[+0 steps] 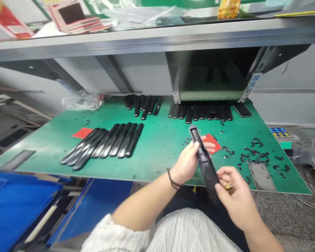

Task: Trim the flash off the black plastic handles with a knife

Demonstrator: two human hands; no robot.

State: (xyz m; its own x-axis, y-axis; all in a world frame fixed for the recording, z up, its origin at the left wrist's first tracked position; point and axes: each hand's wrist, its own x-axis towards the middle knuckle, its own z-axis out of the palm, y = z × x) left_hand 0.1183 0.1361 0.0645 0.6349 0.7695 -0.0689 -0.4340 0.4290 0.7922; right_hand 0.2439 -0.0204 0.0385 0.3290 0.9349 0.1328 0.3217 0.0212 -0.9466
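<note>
My left hand (187, 161) is closed around the upper half of a long black plastic part (208, 171), thumb on top. The part tilts over the front edge of the table, and its far end shows a hollow, ribbed inside. My right hand (235, 196) pinches its lower side between thumb and fingers. Something small and yellow (228, 186) shows among the right fingers; I cannot make out its kind. Behind the left fingertips lies a red square (212, 143) on the green table (157, 154).
Glossy black parts (118, 140) lie in a row at left; more sit at the back (144, 105) and before the conveyor mouth (211, 95). Curved black scraps (256, 154) surround a grey plate (261, 175) at right. A metal shelf (157, 38) spans above. Blue bins (18, 210) stand lower left.
</note>
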